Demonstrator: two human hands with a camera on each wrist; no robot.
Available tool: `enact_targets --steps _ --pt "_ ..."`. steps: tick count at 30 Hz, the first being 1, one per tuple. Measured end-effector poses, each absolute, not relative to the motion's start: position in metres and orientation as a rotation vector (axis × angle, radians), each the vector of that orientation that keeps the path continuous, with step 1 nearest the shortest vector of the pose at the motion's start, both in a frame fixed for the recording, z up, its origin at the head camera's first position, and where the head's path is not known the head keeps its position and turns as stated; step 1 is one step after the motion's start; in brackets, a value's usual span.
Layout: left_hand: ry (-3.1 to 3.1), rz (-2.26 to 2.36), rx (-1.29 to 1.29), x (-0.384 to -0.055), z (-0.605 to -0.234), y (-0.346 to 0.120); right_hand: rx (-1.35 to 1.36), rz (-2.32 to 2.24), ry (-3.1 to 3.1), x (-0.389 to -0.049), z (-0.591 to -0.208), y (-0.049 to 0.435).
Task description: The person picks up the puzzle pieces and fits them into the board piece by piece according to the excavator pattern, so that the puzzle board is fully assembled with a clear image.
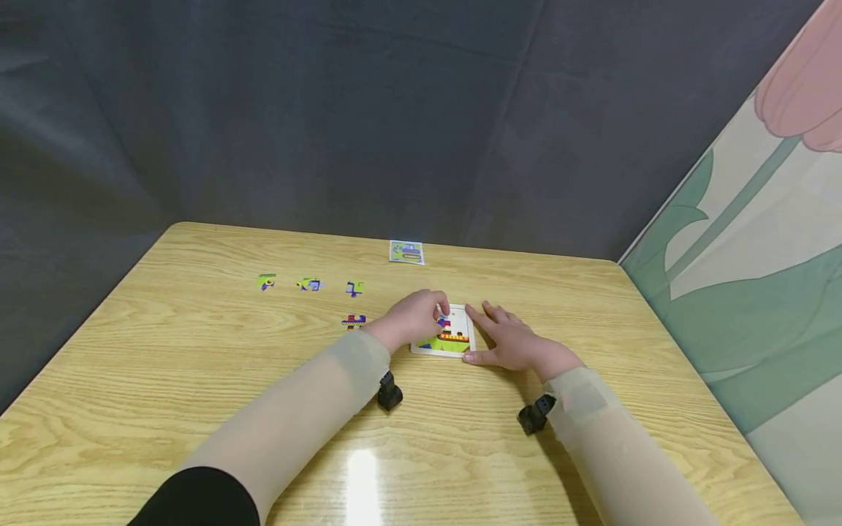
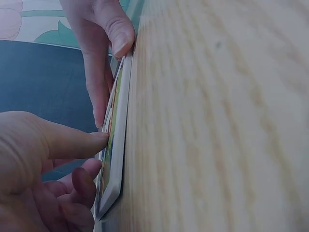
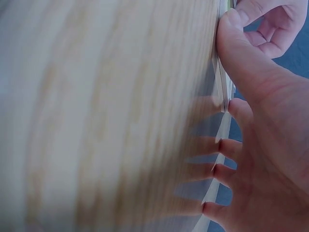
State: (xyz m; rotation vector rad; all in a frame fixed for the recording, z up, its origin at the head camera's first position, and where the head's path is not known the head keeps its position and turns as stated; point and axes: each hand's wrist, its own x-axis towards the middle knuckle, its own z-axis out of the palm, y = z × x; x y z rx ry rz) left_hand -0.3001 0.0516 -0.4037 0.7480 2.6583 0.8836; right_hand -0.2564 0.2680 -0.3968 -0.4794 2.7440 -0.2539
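A small puzzle board [image 1: 442, 353] with a white frame lies on the table, partly filled with colored pieces along its lower part. Over its left side, my left hand [image 1: 413, 315] pinches a blue-purple puzzle piece [image 1: 441, 321] between thumb and fingers, low against the board. In the left wrist view the left thumb [image 2: 77, 142] reaches the board's surface; the piece itself is hard to make out there. My right hand [image 1: 511, 342] steadies the board's right side with spread fingers, its thumb at the near right corner and forefinger at the far right corner.
Several loose puzzle pieces lie left of the board, among them a red-and-blue piece [image 1: 354, 321], a green-and-blue piece [image 1: 355, 288] and a green piece [image 1: 266, 281]. A picture card [image 1: 406, 252] lies near the far table edge. A dark curtain [image 1: 329, 124] hangs behind.
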Motion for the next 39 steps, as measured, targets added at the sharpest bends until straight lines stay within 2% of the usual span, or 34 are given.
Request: enact_targets --steps 24,29,39 --pt "2.649 1.086 0.668 -0.3 -0.4 0.04 -0.463 -0.26 2.732 -0.255 -0.393 0.266" --pt "2.658 1.165 0.647 -0.308 -0.393 0.008 -0.467 -0.265 2.73 -0.257 -0.395 0.265" --pt "2.762 1.118 0.525 -0.326 -0.387 -0.09 -0.486 -0.263 2.735 -0.259 -0.398 0.265"
